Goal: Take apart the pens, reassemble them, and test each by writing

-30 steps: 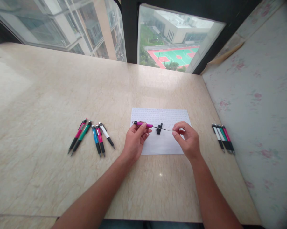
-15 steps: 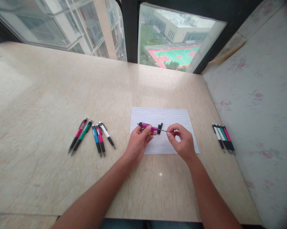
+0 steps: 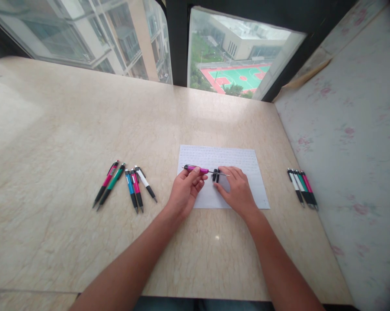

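Note:
My left hand [image 3: 185, 190] is closed on a magenta pen barrel [image 3: 195, 169], held level over a sheet of white paper [image 3: 214, 154]. A thin refill [image 3: 223, 174] sticks out of the barrel to the right. Two small black pen parts [image 3: 216, 175] lie on the paper just under the refill. My right hand [image 3: 236, 193] rests low on the paper with its fingers stretched out. Its fingertips and thumb reach the black parts, and it holds nothing that I can see.
Several pens [image 3: 130, 185] in pink, green, blue and white lie on the marble table [image 3: 68, 129] to the left. Several more pens [image 3: 303, 188] lie near the right edge. A flowered wall [image 3: 350, 142] bounds the right side, and windows [image 3: 240, 52] run along the back.
My right hand let go of the refill's end and dropped onto the paper, moving left to the black parts. My left hand kept hold of the barrel, almost in place.

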Motion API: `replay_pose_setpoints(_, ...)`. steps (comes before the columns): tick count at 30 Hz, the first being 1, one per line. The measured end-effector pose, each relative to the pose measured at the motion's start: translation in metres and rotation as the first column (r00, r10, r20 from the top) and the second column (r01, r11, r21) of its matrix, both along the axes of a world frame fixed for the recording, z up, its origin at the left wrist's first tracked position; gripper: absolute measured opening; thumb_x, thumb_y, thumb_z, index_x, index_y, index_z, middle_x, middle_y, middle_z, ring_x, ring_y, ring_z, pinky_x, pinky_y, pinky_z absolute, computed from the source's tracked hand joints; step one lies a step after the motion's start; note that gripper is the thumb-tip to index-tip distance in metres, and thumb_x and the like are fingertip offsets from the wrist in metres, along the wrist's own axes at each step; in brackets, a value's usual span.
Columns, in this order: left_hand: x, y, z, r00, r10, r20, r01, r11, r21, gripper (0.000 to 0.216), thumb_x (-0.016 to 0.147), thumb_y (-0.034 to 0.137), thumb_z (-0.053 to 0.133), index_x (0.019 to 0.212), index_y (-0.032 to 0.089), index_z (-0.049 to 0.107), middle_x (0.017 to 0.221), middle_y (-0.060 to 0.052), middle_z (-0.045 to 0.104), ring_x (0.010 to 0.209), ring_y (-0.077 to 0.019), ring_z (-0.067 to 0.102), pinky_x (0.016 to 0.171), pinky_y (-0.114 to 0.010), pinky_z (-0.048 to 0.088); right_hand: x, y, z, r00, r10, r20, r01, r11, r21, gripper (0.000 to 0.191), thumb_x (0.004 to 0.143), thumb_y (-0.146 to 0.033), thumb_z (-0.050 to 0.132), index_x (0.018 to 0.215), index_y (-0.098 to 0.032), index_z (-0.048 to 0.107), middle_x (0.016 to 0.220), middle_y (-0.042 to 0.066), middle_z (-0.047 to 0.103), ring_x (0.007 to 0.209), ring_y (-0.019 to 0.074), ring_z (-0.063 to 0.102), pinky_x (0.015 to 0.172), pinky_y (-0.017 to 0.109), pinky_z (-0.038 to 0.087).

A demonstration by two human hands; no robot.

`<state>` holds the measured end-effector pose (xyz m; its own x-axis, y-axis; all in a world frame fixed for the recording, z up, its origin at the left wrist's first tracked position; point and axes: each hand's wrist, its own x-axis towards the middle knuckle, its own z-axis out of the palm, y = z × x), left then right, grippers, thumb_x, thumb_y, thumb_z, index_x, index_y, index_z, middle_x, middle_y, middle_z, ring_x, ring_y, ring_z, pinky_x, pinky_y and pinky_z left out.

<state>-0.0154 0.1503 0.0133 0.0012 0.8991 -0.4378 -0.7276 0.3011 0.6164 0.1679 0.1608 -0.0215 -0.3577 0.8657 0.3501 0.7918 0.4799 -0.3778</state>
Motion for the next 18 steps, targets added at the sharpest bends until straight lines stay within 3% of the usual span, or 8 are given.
replay_pose_setpoints(4, -0.001, 0.000, 0.000, 1.000, 0.017, 0.012, -0.017, 1.000, -0.007, 0.018, 0.076, 0.022, 0.076, 0.085, 0.012, 0.064, 0.084, -0.005, 0.069, 0.069, -0.0078, 0.064, 0.060, -0.014, 0.051, 0.002, 0.001, 0.002, 0.997, -0.004, -0.071, 0.003, 1.000, -0.012, 0.041, 0.088, -0.037, 0.060, 0.126, -0.020, 0.057, 0.121, 0.012, 0.065, 0.117, 0.0306, 0.054, 0.102, 0.050, 0.043)
replay_pose_setpoints(6, -0.002, 0.001, 0.001, 0.999, 0.025, 0.023, -0.025, 1.000, -0.007, 0.018, 0.076, 0.022, 0.076, 0.085, 0.012, 0.064, 0.084, -0.005, 0.069, 0.069, -0.0081, 0.064, 0.060, -0.014, 0.051, 0.003, 0.000, 0.007, 0.980, -0.032, -0.196, 0.024, 0.999, -0.046, 0.040, 0.086, -0.037, 0.064, 0.122, -0.021, 0.059, 0.119, 0.012, 0.066, 0.114, 0.0297, 0.057, 0.099, 0.050, 0.045)
replay_pose_setpoints(8, -0.002, 0.001, 0.001, 0.999, 0.033, 0.037, -0.033, 0.999, -0.008, 0.017, 0.076, 0.021, 0.075, 0.084, 0.012, 0.064, 0.084, -0.006, 0.069, 0.068, -0.0080, 0.064, 0.059, -0.014, 0.051, 0.004, -0.001, 0.014, 0.912, -0.093, -0.400, 0.035, 0.988, -0.149, 0.037, 0.084, -0.039, 0.067, 0.118, -0.023, 0.061, 0.117, 0.011, 0.067, 0.107, 0.0271, 0.061, 0.093, 0.047, 0.051)
replay_pose_setpoints(10, -0.003, 0.002, 0.001, 0.998, 0.042, 0.049, -0.042, 0.999, -0.008, 0.016, 0.076, 0.021, 0.075, 0.084, 0.012, 0.064, 0.084, -0.006, 0.069, 0.068, -0.0078, 0.063, 0.058, -0.013, 0.051, 0.004, -0.002, 0.022, 0.761, -0.181, -0.623, -0.021, 0.953, -0.302, 0.032, 0.085, -0.040, 0.067, 0.112, -0.024, 0.063, 0.114, 0.010, 0.068, 0.096, 0.0228, 0.065, 0.085, 0.042, 0.054)
replay_pose_setpoints(13, -0.004, 0.003, 0.000, 0.997, 0.056, 0.062, -0.055, 0.998, -0.006, 0.015, 0.076, 0.020, 0.075, 0.083, 0.012, 0.065, 0.083, -0.005, 0.068, 0.068, -0.0078, 0.063, 0.057, -0.013, 0.050, 0.003, -0.004, 0.031, 0.452, -0.314, -0.835, -0.212, 0.872, -0.442, 0.023, 0.087, -0.044, 0.063, 0.098, -0.024, 0.065, 0.113, 0.008, 0.070, 0.085, 0.0171, 0.068, 0.080, 0.036, 0.055)
replay_pose_setpoints(16, -0.005, 0.004, 0.000, 0.995, 0.069, 0.066, -0.069, 0.998, -0.004, 0.013, 0.077, 0.020, 0.074, 0.083, 0.012, 0.065, 0.081, -0.005, 0.067, 0.067, -0.0072, 0.062, 0.056, -0.012, 0.049, 0.001, -0.004, 0.036, 0.187, -0.431, -0.883, -0.363, 0.805, -0.470, 0.023, 0.088, -0.047, 0.062, 0.092, -0.024, 0.065, 0.109, 0.008, 0.073, 0.082, 0.0150, 0.068, 0.076, 0.031, 0.055)
replay_pose_setpoints(18, -0.005, 0.004, 0.000, 0.995, 0.072, 0.065, -0.071, 0.997, -0.005, 0.013, 0.077, 0.020, 0.074, 0.083, 0.012, 0.066, 0.080, -0.004, 0.067, 0.066, -0.0070, 0.062, 0.055, -0.012, 0.049, -0.001, -0.003, 0.036, 0.073, -0.508, -0.858, -0.418, 0.766, -0.489, 0.025, 0.088, -0.048, 0.061, 0.088, -0.023, 0.065, 0.108, 0.008, 0.073, 0.083, 0.0151, 0.068, 0.074, 0.030, 0.056)
